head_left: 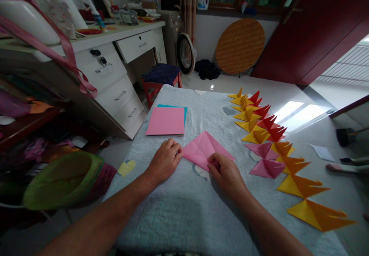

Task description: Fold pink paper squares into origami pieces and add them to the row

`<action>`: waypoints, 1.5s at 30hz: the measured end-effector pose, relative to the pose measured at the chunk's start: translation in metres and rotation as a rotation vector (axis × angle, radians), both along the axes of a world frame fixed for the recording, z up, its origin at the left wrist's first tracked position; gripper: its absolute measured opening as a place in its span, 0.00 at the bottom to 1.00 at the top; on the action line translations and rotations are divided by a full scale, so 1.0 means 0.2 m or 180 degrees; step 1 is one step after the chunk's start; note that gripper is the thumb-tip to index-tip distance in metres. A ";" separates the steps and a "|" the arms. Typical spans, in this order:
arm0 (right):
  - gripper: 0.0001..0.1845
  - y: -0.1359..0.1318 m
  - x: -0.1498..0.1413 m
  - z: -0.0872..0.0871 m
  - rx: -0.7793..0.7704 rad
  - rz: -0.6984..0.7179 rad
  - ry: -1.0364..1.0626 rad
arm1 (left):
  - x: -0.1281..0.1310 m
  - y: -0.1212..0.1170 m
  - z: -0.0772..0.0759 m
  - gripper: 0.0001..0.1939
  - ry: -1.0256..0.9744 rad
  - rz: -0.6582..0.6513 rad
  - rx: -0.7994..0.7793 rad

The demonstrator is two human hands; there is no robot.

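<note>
A creased sheet of pink origami paper (203, 146) lies turned like a diamond on the cloth-covered table, in front of me. My left hand (167, 158) pinches its left corner between thumb and fingers. Over the near edge, my right hand (226, 171) is closed on the paper, thumb against the curled fingers. Just beyond my left hand sits a stack of square paper (165, 121), pink on top with a blue sheet sticking out behind. Folded paper cranes in yellow (248, 115), red (268, 121), pink (266, 160) and orange (302, 185) stand in rows to the right.
A pale blue patterned cloth (173, 217) covers the table. At the left stand a green-lined waste bin (63, 183) and a white desk (112, 83) with drawers. A stool (161, 75) is past the far left corner, near an open washing machine door (186, 54).
</note>
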State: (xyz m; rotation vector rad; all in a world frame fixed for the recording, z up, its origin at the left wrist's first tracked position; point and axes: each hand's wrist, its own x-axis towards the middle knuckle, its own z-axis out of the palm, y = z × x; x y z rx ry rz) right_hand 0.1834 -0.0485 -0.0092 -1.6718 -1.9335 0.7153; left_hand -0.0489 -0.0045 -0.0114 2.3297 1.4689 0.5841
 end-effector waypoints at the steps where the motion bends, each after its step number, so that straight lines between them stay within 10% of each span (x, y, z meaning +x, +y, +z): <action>1: 0.05 0.00 0.00 0.00 0.0005 0.0006 -0.0003 | 0.00 0.00 0.00 0.03 0.0046 0.0004 0.0021; 7: 0.04 0.00 -0.01 0.00 0.0051 0.0017 -0.0088 | 0.03 -0.05 0.01 0.07 0.0419 -0.0086 0.0818; 13: 0.05 0.00 -0.01 -0.02 0.0168 0.0066 -0.0111 | 0.12 -0.20 0.00 0.16 0.0335 -0.1429 0.1580; 24: 0.18 0.00 0.00 -0.01 -0.0056 -0.0209 -0.0005 | 0.15 -0.25 -0.04 0.19 0.0648 -0.1414 0.1174; 45: 0.11 0.02 0.02 0.02 -0.0012 -0.0433 0.0087 | 0.13 -0.24 -0.06 0.25 0.0672 -0.1417 0.0924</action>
